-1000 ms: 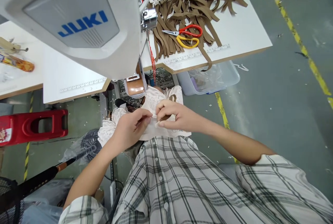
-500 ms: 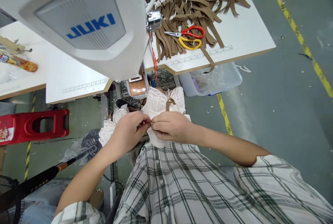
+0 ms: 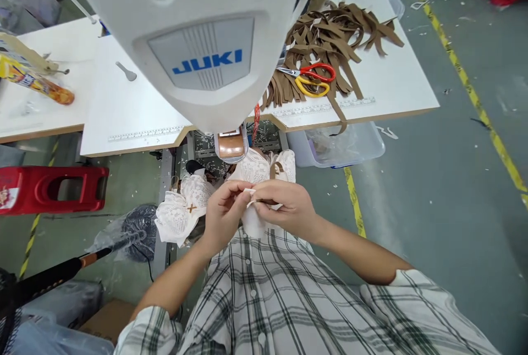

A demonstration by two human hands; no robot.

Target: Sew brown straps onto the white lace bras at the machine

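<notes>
A white lace bra [image 3: 252,165] lies in front of my body below the machine head, with a brown strap [image 3: 277,168] looped on its cup. My left hand [image 3: 226,213] pinches the white edge of the bra between thumb and fingers. Close against it, my right hand [image 3: 286,206] is closed on the same edge, and a thin dark brown piece shows under its fingers; its kind is hard to make out. More white lace bras [image 3: 181,212] hang to the left, one with a small brown bow.
A white JUKI sewing machine [image 3: 202,58] overhangs the hands. On the white table [image 3: 406,88] lie brown straps [image 3: 342,42] and red-and-yellow-handled scissors [image 3: 313,77]. A clear plastic bin [image 3: 363,149] is below. A red stool [image 3: 53,187] and a bagged fan [image 3: 140,231] are at left.
The view has shifted, so the machine head appears further right. My fingertips have turned the pinched edge upward, and the thin brown piece now shows by my right fingers.
</notes>
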